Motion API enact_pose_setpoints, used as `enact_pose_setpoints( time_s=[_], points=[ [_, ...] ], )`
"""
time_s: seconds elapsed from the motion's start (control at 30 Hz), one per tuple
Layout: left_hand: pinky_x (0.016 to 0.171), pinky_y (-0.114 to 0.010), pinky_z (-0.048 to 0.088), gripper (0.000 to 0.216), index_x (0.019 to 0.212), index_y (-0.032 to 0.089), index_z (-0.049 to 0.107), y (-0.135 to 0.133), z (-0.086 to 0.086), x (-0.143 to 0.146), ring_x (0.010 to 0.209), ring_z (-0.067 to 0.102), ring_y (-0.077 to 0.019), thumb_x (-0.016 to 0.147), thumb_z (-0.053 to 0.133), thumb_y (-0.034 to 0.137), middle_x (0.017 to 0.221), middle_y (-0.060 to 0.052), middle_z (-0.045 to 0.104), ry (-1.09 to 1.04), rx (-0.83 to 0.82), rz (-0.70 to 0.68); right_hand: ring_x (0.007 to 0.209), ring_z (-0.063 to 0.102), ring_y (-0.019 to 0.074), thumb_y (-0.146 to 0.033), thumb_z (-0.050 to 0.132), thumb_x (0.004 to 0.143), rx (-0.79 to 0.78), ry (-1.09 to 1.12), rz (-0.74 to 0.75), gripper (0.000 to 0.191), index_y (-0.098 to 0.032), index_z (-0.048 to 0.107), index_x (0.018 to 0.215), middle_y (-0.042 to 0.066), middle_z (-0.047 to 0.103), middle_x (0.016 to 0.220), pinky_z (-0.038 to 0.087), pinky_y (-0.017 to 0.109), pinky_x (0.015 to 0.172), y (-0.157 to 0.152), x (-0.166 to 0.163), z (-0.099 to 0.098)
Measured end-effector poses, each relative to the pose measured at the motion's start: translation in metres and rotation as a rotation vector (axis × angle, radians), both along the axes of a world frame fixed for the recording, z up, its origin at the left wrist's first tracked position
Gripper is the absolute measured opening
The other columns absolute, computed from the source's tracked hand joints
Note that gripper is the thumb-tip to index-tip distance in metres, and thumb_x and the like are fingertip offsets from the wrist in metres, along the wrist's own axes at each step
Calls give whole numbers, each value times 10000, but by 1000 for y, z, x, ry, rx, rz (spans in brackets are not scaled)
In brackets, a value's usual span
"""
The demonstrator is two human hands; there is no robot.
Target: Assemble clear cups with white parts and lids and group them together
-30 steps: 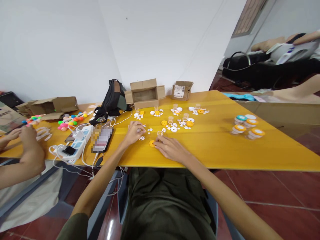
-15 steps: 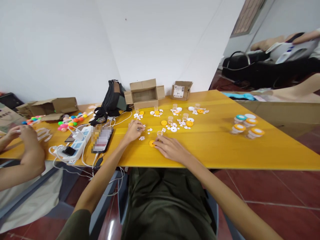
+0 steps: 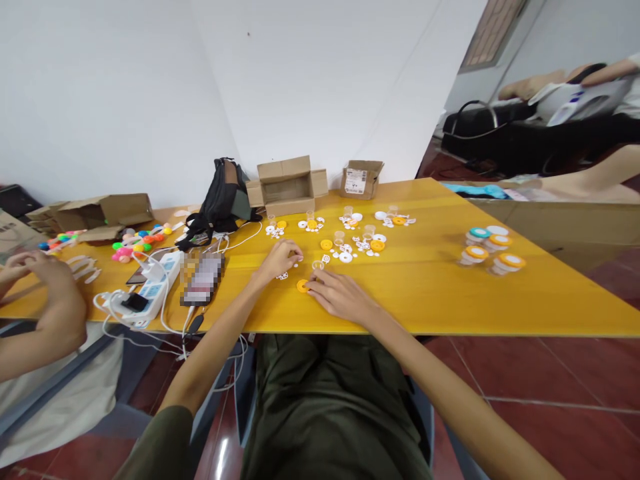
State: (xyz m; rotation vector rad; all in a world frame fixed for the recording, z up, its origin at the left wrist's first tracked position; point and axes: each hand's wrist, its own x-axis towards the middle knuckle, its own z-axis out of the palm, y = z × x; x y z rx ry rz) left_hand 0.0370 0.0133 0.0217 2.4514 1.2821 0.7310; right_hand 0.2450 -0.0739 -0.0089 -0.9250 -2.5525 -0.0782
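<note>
My left hand (image 3: pixel 281 260) is closed over the table, its fingertips pinched at a small white plastic piece (image 3: pixel 299 259). Just below that hand lies a white piece with dark holes (image 3: pixel 283 275), partly covered by it. The fingers of my right hand (image 3: pixel 344 297) grip the edge of an orange ring-shaped lid (image 3: pixel 301 286) resting on the tabletop. A small clear cup (image 3: pixel 318 265) stands just beyond my right fingers. Behind it are loose white discs (image 3: pixel 345 257), another orange lid (image 3: pixel 327 245) and a clear cup (image 3: pixel 339 238).
Several capped jars (image 3: pixel 474 254) stand at the right. Toward the back are open cardboard boxes (image 3: pixel 287 189) and a black backpack (image 3: pixel 220 203). A power strip (image 3: pixel 157 287) with cables and a phone (image 3: pixel 204 280) lie left. Another person's hands (image 3: pixel 47 270) work at far left.
My left hand has moved right and slightly toward me, from the patterned white pieces to the small white piece. The right hand stays at the orange lid.
</note>
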Motion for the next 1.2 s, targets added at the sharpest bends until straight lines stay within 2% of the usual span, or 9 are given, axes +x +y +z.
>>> enact_pose_setpoints(
  time_s=[0.1, 0.23, 0.37, 0.5, 0.6, 0.7, 0.8, 0.97, 1.2],
  points=[
    [877, -354, 545, 135, 765, 208, 738, -10, 5, -3, 816, 666, -196, 854, 649, 159, 811, -22, 745, -56, -6, 19, 875, 684, 201, -226, 497, 1037, 24, 1, 6, 225, -215, 714, 1096, 100, 685, 1064, 517, 294, 700, 0, 0, 0],
    [813, -321, 551, 145, 850, 207, 734, -37, 7, -12, 770, 653, -173, 918, 613, 247, 849, -19, 756, -129, 0, 17, 870, 692, 194, -244, 524, 1035, 23, 77, 38, 204, -227, 723, 1074, 91, 709, 1043, 500, 275, 672, 2, 1, -2],
    [812, -321, 542, 156, 864, 205, 721, -63, -7, -14, 827, 659, -178, 949, 591, 224, 882, -32, 738, -97, 24, -48, 901, 705, 200, -247, 537, 1032, 15, 122, 75, 185, -232, 721, 1032, 84, 732, 1057, 519, 280, 696, 2, 4, -3],
    [885, -357, 547, 170, 932, 217, 713, -78, -22, -9, 925, 662, -202, 974, 549, 200, 948, -55, 715, -52, 57, -120, 913, 715, 214, -258, 540, 1031, 14, 150, 76, 177, -234, 714, 1009, 82, 743, 1008, 552, 308, 746, -4, 10, -6],
    [936, -383, 546, 190, 1106, 236, 682, -84, -26, -9, 987, 655, -217, 971, 553, 204, 1033, -63, 707, -70, 50, -117, 902, 720, 219, -291, 506, 1046, -9, 159, 44, 211, -227, 706, 1025, 89, 746, 1012, 567, 316, 733, -9, 14, -7],
    [922, -375, 555, 370, 1290, 258, 586, -87, -27, -12, 957, 652, -203, 931, 580, 167, 1096, -56, 697, -129, -21, -119, 933, 724, 228, -307, 486, 1051, -41, 197, -1, 223, -228, 695, 1048, 96, 751, 1055, 586, 336, 764, -11, 13, -6],
    [903, -370, 562, 527, 1383, 255, 489, -87, -28, -14, 954, 644, -199, 882, 611, 145, 1199, -72, 664, -178, -68, -119, 983, 722, 234, -301, 505, 1040, -67, 268, -32, 191, -242, 686, 1059, 96, 751, 1108, 592, 358, 822, -10, 8, -4],
    [969, -403, 542, 627, 1424, 238, 422, -86, -31, -15, 1025, 623, -223, 846, 652, 156, 1238, -96, 610, -184, -51, -119, 945, 719, 225, -280, 563, 1012, -88, 346, -46, 137, -224, 681, 1051, 96, 747, 1094, 582, 345, 831, -4, -5, -2],
    [980, -405, 540, 542, 1328, 225, 482, -88, -27, -12, 1015, 621, -225, 824, 670, 165, 1213, -85, 595, -187, -49, -88, 884, 702, 213, -207, 613, 967, -120, 310, -51, 126, -215, 700, 1058, 78, 732, 1028, 560, 318, 781, 1, -13, -1]
  ],
)
